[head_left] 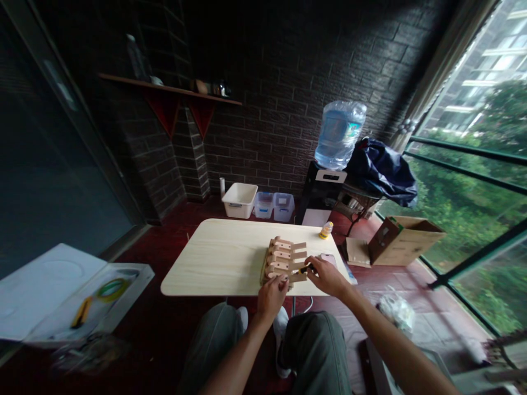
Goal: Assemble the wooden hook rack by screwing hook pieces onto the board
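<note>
On the pale table (218, 258) lies a wooden assembly (282, 255), with several rounded blocks in a row and flat slats sticking out to the right. My right hand (328, 276) is closed around a screwdriver (304, 269) with a black and yellow handle. Its shaft points left, toward the near end of the assembly. My left hand (272, 298) is at that same near end, its thumb and fingers pinched together close to the screwdriver's tip. Whatever sits between those fingertips is too small to make out.
Behind my right hand a phone (328, 258) lies on the table, with a small yellow-based bottle (326, 230) farther back. Plastic bins (240, 201) and a water dispenser (325, 189) stand beyond. An open white case (123, 296) is at left, a cardboard box (401, 241) at right.
</note>
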`<state>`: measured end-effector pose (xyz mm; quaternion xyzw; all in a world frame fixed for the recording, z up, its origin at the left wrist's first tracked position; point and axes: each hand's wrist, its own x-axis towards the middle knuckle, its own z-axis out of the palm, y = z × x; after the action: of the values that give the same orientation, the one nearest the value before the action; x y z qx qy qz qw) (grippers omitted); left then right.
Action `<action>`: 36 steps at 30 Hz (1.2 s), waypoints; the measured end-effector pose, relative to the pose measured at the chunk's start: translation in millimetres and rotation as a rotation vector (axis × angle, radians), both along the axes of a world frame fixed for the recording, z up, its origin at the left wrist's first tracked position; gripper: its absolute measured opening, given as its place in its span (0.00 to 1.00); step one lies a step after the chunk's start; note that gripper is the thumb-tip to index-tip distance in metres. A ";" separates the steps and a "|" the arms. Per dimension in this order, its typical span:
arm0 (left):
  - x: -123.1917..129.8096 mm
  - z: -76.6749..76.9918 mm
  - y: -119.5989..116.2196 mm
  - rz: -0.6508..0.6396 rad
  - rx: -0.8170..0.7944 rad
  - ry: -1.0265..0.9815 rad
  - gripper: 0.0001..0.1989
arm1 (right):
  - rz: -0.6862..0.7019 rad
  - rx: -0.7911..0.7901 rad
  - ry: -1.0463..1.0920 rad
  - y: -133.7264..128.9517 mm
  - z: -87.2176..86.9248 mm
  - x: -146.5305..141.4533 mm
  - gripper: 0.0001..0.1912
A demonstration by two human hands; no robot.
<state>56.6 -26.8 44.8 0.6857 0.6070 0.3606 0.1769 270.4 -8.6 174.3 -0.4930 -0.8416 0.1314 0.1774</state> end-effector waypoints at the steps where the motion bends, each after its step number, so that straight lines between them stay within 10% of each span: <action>1: 0.0 -0.5 1.6 -0.002 -0.005 0.011 0.14 | 0.016 -0.007 0.000 0.3 -0.4 -2.3 0.10; 36: -1.2 16.9 12.6 0.050 0.020 0.047 0.10 | 0.147 -0.131 -0.373 27.2 28.7 -56.3 0.12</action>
<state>55.4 -14.1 61.7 0.6805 0.6242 0.3547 0.1465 214.1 18.6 203.0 -0.4564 -0.8832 0.1052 -0.0239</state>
